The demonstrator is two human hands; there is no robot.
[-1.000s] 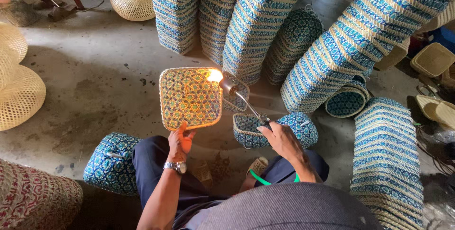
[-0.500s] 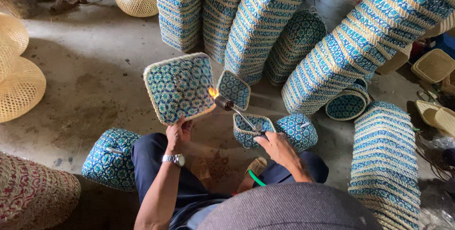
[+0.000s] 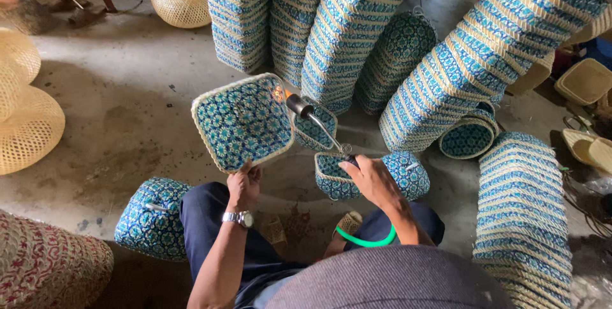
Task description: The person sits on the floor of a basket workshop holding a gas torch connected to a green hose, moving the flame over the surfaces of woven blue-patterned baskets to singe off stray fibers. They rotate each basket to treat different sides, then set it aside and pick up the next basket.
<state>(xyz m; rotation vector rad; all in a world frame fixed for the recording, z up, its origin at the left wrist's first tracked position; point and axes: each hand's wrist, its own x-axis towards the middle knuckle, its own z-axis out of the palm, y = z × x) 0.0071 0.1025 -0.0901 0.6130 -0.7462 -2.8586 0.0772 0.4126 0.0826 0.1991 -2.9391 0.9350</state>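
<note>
My left hand (image 3: 244, 185) grips one blue woven tray (image 3: 242, 121) by its lower edge, above my knee. My right hand (image 3: 373, 178) is closed around one torch (image 3: 317, 121), flame at the tray's top corner. Since half a second ago, flame moved from the right edge up to that corner.

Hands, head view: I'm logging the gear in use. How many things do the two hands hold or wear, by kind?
Blue woven basket, in the left hand: 1
Lit torch, in the right hand: 1
Wristwatch, on the left wrist: 1
Total: 3
</note>
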